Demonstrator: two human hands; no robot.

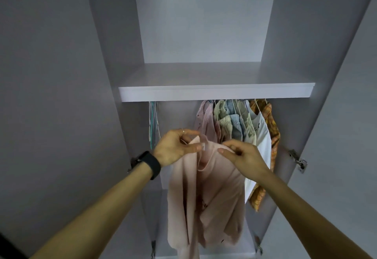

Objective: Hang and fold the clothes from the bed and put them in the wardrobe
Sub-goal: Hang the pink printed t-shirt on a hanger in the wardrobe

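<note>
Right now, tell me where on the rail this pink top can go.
Free: the stretch between the empty hangers at the left and the striped pink shirt. Crowded: from that shirt across to the orange patterned garment. The white shelf above is bare.

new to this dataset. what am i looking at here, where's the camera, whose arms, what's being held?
One picture, from a wide-angle camera worn on a person's head, looking forward and down. No robot: the two bare arms are the wearer's. The left hand, with a dark watch on its wrist, and the right hand both pinch the top of a pale pink garment that hangs down in front of an open wardrobe. Under the shelf, other clothes already hang in a row on the right, and some empty hangers on the left. Whether the pink garment's hanger is on the rail cannot be seen.
</note>
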